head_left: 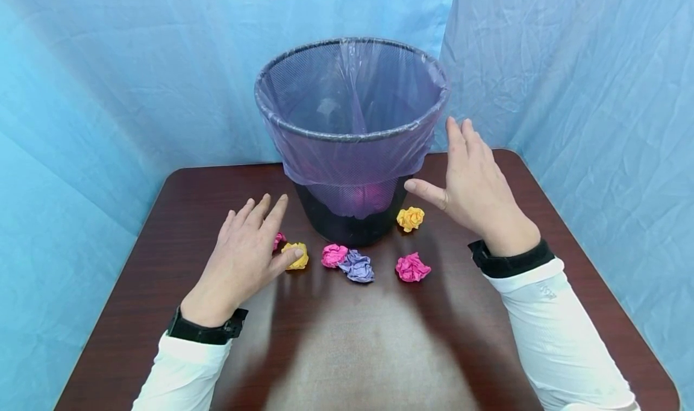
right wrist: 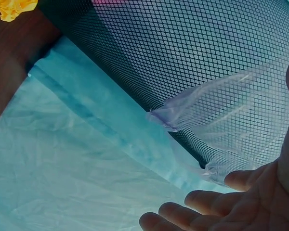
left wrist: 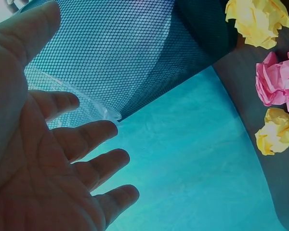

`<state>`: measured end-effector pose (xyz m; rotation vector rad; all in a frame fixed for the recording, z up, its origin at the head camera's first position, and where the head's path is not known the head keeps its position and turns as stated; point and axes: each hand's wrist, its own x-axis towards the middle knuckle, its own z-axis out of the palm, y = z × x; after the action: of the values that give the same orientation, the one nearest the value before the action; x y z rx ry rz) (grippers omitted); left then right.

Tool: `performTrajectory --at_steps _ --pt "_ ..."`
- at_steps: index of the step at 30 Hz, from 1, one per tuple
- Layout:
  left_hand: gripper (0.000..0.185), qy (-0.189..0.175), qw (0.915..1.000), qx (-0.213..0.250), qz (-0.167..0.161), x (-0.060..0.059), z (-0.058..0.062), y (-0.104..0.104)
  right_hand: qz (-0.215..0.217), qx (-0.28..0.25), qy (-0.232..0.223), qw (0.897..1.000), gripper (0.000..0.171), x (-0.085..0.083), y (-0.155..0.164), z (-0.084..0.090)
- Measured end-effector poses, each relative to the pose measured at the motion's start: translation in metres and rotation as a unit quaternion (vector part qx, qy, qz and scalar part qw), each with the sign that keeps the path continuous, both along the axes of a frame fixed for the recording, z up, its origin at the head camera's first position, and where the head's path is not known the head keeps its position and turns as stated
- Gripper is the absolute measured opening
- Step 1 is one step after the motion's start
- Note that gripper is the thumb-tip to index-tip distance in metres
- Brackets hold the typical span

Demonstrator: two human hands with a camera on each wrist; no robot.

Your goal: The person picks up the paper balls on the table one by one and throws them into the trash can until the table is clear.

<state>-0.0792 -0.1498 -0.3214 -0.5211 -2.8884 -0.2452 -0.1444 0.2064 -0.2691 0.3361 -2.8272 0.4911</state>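
A black mesh wastebasket stands upright at the back of the table, lined with a translucent purple bag folded over its rim. To its left my left hand hovers with fingers spread, holding nothing; its thumb overlaps a yellow crumpled paper ball in the head view. My right hand is raised by the basket's right side, fingers straight and thumb apart, also holding nothing. Several more paper balls lie before the basket: a pink one against a purple one, another pink, and an orange-yellow one.
The dark brown table has rounded corners. Light blue cloth hangs behind it and along both sides. A further pink ball is partly hidden behind my left hand. Some pink shows through the lower wall of the basket.
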Motion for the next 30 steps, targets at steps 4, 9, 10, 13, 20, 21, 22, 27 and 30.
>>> performTrajectory --at_steps 4,9,10,13,20,21,22,27,30 --pt "0.094 -0.003 1.0000 -0.001 0.005 0.001 -0.003 0.000 0.005 0.008 0.007 1.000 0.117 0.001 0.000 -0.005" --pt "0.094 0.000 1.0000 -0.004 0.005 0.002 -0.007 -0.001 0.007 0.015 0.011 1.000 0.117 0.000 0.001 -0.010" --pt "0.094 0.000 1.0000 -0.005 0.005 0.002 -0.007 -0.001 0.007 0.016 0.011 1.000 0.117 0.000 0.002 -0.011" --pt "0.095 -0.001 1.0000 -0.003 0.007 0.002 -0.007 -0.001 0.007 0.022 0.009 1.000 0.117 0.001 0.002 -0.015" --pt "0.095 -0.006 0.9999 -0.005 0.011 0.003 -0.009 -0.001 0.010 0.035 0.012 0.999 0.117 0.001 0.002 -0.023" --pt "0.095 -0.008 0.9999 -0.005 0.012 0.003 -0.009 -0.001 0.010 0.037 0.013 0.999 0.117 0.001 0.002 -0.024" --pt "0.095 -0.009 0.9999 -0.005 0.013 0.003 -0.010 -0.001 0.011 0.038 0.013 0.999 0.116 0.001 0.002 -0.025" --pt "0.094 -0.016 0.9997 -0.004 0.016 0.005 -0.011 -0.001 0.014 0.041 0.012 0.999 0.115 0.003 0.002 -0.031" --pt "0.093 -0.018 0.9997 -0.001 0.016 0.005 -0.012 -0.001 0.013 0.039 0.007 0.999 0.114 0.004 0.001 -0.034"
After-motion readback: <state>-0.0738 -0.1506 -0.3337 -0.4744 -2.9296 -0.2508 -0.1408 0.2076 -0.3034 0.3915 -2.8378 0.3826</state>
